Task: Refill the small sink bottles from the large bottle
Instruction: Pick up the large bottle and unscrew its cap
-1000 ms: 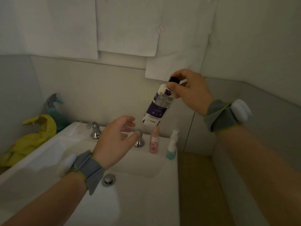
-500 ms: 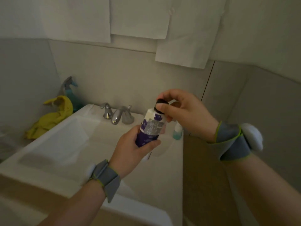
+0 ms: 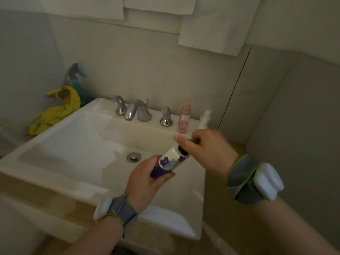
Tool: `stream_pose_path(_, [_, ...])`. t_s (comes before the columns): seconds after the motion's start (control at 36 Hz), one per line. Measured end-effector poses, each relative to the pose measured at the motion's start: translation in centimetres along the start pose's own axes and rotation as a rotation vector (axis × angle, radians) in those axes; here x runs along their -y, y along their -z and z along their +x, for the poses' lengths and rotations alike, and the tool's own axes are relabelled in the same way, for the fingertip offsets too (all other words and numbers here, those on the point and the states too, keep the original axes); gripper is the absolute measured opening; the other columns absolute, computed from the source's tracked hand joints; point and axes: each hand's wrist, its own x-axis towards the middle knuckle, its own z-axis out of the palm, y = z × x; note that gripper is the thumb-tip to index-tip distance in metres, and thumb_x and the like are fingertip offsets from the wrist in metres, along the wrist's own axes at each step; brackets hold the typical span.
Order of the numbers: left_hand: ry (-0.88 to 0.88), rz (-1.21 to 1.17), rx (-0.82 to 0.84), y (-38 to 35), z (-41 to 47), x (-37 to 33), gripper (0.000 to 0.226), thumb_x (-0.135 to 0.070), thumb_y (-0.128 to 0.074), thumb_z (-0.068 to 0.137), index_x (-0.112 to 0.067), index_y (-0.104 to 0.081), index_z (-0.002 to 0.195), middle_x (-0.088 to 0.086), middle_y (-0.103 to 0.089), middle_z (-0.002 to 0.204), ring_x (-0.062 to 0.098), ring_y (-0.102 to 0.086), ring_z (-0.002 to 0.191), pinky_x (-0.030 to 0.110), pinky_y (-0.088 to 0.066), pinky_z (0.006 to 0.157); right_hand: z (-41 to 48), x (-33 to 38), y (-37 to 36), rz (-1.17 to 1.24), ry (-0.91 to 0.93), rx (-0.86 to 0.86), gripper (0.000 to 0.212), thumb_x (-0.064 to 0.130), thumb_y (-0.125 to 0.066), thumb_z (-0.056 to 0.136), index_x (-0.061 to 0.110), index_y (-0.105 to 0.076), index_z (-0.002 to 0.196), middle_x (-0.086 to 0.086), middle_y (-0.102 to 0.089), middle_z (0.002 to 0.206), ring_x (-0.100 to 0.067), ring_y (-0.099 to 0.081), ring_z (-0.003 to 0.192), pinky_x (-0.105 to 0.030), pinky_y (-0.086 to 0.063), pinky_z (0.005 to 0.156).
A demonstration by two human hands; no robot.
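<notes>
Two hands share the large bottle: the left hand wraps fingers and thumb round its purple lower body, while the right hand curls thumb and fingers round the black cap at the neck. The bottle is tilted, cap end up and to the right, with its base hidden in the left palm. It hangs over the front right part of the white sink, just right of the drain. Whether the cap sits tight or loose on the neck cannot be told. Each wrist wears a grey wristband edged in green and carrying a white block. Beyond the right hand, on the sink's back ledge, the pink bottle stands upright, and the white pump bottle stands just beside it at the right corner, its lower part hidden behind the knuckles. Both are apart from the large bottle. Left of them along the ledge come a chrome tap handle, the spout and a second handle. Off the sink's left back corner a yellow cloth lies crumpled against a blue spray bottle. White sheets hang on the wall above.
</notes>
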Motion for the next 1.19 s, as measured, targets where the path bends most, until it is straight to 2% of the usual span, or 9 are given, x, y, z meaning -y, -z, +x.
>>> stream_pose_path(0.28, [-0.022,0.122,-0.094,0.0,-0.4,1.2,0.044,-0.059,-0.058,0.077,-0.026,-0.061,0.106,-0.011,-0.065,0.092,0.012,-0.061,0.085,0.039,-0.051,0.07,-0.5,0.5,-0.5,0.015,0.028,0.073,0.053,0.049,-0.055,0.086,0.008,-0.04,0.055,-0.008,-0.031,0.053,-0.017,-0.029,0.048,-0.032,-0.023,0.048])
stream_pose_path(0.44, [-0.016,0.149,-0.056,0.1,-0.6,1.3,0.043,-0.059,-0.057,0.076,-0.025,-0.061,0.101,-0.011,-0.064,0.086,0.008,-0.059,0.079,0.034,-0.049,0.067,-0.7,-0.3,-1.5,0.006,0.076,0.087,0.053,0.048,-0.056,0.086,0.001,-0.051,0.063,-0.006,-0.04,0.055,-0.014,-0.033,0.049,-0.027,-0.025,0.047])
stream_pose_path(0.58, [0.003,0.101,-0.024,-0.1,-0.7,1.0,0.045,-0.064,-0.054,0.071,-0.03,-0.058,0.101,-0.012,-0.065,0.086,0.005,-0.059,0.078,0.025,-0.048,0.065,-1.1,-0.6,-0.7,0.145,0.171,0.156,0.023,0.039,-0.066,0.082,0.017,-0.06,0.089,0.003,-0.062,0.079,-0.008,-0.056,0.068,-0.021,-0.045,0.059])
stream_pose_path(0.69, [0.019,0.097,-0.023,-0.2,-0.7,1.4,0.053,-0.065,-0.054,0.07,-0.025,-0.06,0.104,-0.011,-0.065,0.088,0.005,-0.059,0.079,0.027,-0.049,0.067,-1.3,-0.9,-0.3,0.179,0.07,0.252,0.052,0.057,-0.064,0.075,0.028,-0.049,0.115,0.01,-0.058,0.102,-0.006,-0.06,0.085,-0.024,-0.053,0.07])
stream_pose_path(0.78, [0.044,0.074,-0.037,-0.3,-0.5,1.8,0.047,-0.059,-0.062,0.072,-0.025,-0.059,0.104,-0.009,-0.066,0.09,0.008,-0.061,0.081,0.026,-0.049,0.066,-1.2,-0.7,-0.9,0.041,-0.028,0.201,0.075,0.083,-0.041,0.064,0.019,-0.055,0.101,0.003,-0.062,0.087,-0.009,-0.059,0.074,-0.028,-0.051,0.064])
stream_pose_path(0.89, [0.059,0.064,-0.041,-0.3,-0.5,2.1,0.033,-0.047,-0.065,0.077,-0.026,-0.058,0.101,-0.008,-0.066,0.088,0.008,-0.061,0.08,0.022,-0.046,0.064,-0.9,-0.8,-1.8,0.009,0.06,0.071,0.056,0.062,-0.043,0.087,0.009,-0.058,0.071,-0.007,-0.058,0.064,-0.019,-0.051,0.058,-0.036,-0.043,0.057])
stream_pose_path(1.03, [0.079,0.06,-0.049,-0.5,-0.5,2.6,0.03,-0.037,-0.071,0.081,-0.024,-0.059,0.105,-0.007,-0.066,0.091,0.01,-0.062,0.082,0.029,-0.05,0.066,-0.5,-1.2,-1.6,0.163,0.052,0.149,0.034,0.043,-0.058,0.088,0.01,-0.064,0.085,-0.008,-0.065,0.077,-0.023,-0.062,0.072,-0.047,-0.053,0.071])
stream_pose_path(1.14, [0.072,0.056,-0.051,-0.5,-0.5,2.6,0.036,-0.049,-0.067,0.078,-0.024,-0.059,0.102,-0.006,-0.066,0.089,0.011,-0.062,0.08,0.032,-0.051,0.066,-0.8,-0.6,-1.5,0.14,-0.022,0.216,0.067,0.078,-0.047,0.069,0.016,-0.063,0.087,-0.002,-0.066,0.076,-0.016,-0.063,0.071,-0.039,-0.056,0.068])
stream_pose_path(1.19, [0.062,0.07,-0.028,-0.6,-0.5,2.7,0.045,-0.06,-0.059,0.074,-0.025,-0.059,0.103,-0.008,-0.065,0.088,0.01,-0.062,0.08,0.032,-0.051,0.066,-0.6,-0.4,-1.8,0.076,-0.034,0.175,0.076,0.081,-0.04,0.068,0.009,-0.061,0.08,-0.008,-0.066,0.073,-0.021,-0.062,0.069,-0.042,-0.054,0.068])
